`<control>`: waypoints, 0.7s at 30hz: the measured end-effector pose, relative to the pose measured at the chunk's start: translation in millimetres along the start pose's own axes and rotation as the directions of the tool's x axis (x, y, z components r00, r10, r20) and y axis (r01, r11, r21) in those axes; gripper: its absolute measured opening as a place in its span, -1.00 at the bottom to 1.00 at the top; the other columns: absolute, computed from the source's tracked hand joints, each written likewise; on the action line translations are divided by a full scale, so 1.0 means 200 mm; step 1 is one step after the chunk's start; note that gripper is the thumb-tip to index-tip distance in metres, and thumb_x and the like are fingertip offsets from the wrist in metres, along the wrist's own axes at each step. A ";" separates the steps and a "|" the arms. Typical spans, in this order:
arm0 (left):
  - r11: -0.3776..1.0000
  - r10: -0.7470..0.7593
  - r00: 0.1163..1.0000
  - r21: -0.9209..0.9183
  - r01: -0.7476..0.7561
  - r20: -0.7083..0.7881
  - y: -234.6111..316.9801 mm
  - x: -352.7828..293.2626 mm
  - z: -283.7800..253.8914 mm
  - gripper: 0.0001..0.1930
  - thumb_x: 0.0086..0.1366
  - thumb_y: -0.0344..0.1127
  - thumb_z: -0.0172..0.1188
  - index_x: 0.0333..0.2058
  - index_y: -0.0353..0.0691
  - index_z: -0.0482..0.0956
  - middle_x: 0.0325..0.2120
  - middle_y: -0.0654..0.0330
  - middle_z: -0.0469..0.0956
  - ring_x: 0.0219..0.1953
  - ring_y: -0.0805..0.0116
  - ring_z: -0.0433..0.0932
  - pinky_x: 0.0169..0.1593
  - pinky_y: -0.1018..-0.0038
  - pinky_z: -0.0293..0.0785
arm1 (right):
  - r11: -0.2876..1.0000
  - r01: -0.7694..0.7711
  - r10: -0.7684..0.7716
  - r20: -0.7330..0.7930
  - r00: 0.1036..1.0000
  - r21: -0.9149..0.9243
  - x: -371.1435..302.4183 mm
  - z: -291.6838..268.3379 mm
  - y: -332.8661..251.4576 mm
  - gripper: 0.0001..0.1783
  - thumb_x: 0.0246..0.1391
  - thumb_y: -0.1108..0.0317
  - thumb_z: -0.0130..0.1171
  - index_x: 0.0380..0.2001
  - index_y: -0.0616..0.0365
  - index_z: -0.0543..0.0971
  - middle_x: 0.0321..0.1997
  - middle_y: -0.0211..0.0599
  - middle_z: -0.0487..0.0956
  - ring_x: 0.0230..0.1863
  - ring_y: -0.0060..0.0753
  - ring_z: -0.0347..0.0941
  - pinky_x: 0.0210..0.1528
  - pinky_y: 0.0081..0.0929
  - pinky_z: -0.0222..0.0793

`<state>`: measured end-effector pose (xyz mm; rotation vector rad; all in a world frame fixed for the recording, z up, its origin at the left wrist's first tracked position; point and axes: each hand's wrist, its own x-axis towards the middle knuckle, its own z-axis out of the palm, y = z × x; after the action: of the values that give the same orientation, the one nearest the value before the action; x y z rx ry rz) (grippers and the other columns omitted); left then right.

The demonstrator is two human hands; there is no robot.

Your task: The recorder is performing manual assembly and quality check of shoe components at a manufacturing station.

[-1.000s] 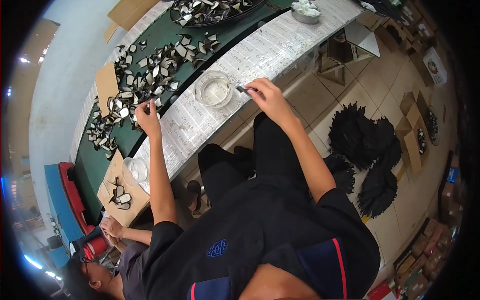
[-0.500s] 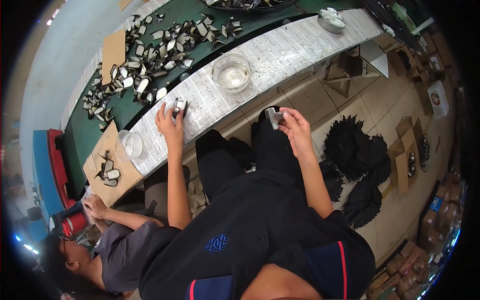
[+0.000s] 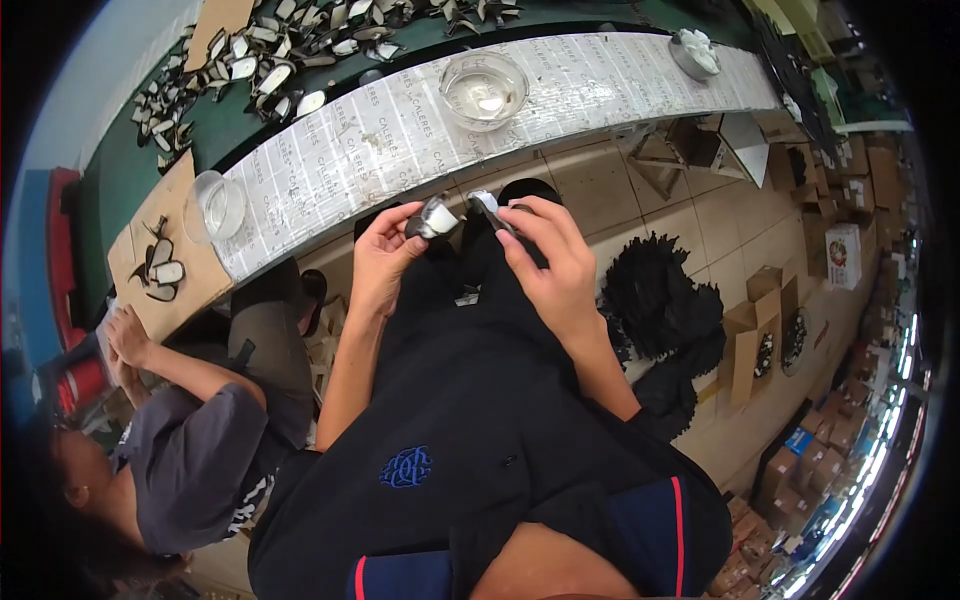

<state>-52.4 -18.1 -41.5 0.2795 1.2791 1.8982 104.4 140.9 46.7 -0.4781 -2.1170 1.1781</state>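
Note:
My left hand [image 3: 383, 262] is closed around a black shoe heel [image 3: 437, 218] with a white face, held up above my lap in front of the bench edge. Just to its right, my right hand [image 3: 556, 268] pinches a dark, slim piece with a pale end [image 3: 486, 202]; its exact kind is too small to tell. The two held things are close together with a narrow gap between them. Many similar black pieces [image 3: 270, 78] with white faces lie heaped on the green table beyond the bench.
On the paper-covered bench [image 3: 350, 150] stand a clear bowl of liquid [image 3: 484, 92], another clear bowl [image 3: 214, 207] and a bowl of white stuff [image 3: 695, 54]. A co-worker [image 3: 200, 450] sits at my left by a cardboard sheet [image 3: 150, 262]. Black ragged material [image 3: 660, 300] and an open carton [image 3: 752, 335] are on the floor.
My left hand has come off the bench with the heel and moved right and toward me. My right hand has moved left, bringing its piece beside the heel. The view has shifted.

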 end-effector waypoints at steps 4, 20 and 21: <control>0.984 -0.134 0.990 -0.117 0.137 0.032 -0.02 -0.04 0.05 -0.56 0.22 -0.40 0.38 0.07 -0.33 0.52 -0.14 0.22 0.59 -0.10 0.50 0.57 -0.11 0.61 0.55 | 0.940 0.249 -0.244 0.054 0.968 -0.234 -0.02 0.04 -0.01 -0.65 -0.04 0.55 0.38 -0.12 0.18 0.63 -0.07 -0.16 0.54 -0.24 -0.16 0.58 -0.24 -0.39 0.59; 0.972 -0.170 0.985 -0.161 0.173 0.032 -0.02 -0.05 0.12 -0.69 0.42 -0.34 0.14 0.06 -0.36 0.49 -0.04 0.16 0.56 0.00 0.37 0.56 0.11 0.34 0.60 | 0.883 0.299 -0.365 -0.127 0.922 -0.362 0.09 0.02 0.07 -0.69 -0.06 0.58 0.38 -0.17 0.19 0.65 -0.10 -0.08 0.57 -0.18 -0.06 0.58 -0.18 -0.32 0.54; 0.972 -0.167 0.985 -0.160 0.171 0.037 -0.01 -0.05 0.12 -0.69 0.42 -0.34 0.14 0.06 -0.36 0.49 -0.04 0.16 0.56 0.00 0.37 0.56 0.11 0.34 0.60 | 0.902 0.237 -0.308 -0.155 0.939 -0.361 0.15 0.00 0.11 -0.74 0.00 0.56 0.35 -0.17 0.20 0.66 -0.09 -0.09 0.58 -0.18 -0.16 0.58 -0.19 -0.39 0.54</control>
<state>-31.4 -8.6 -30.8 0.1039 1.0894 1.8347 82.8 169.4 38.2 -0.4156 -2.1221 0.5787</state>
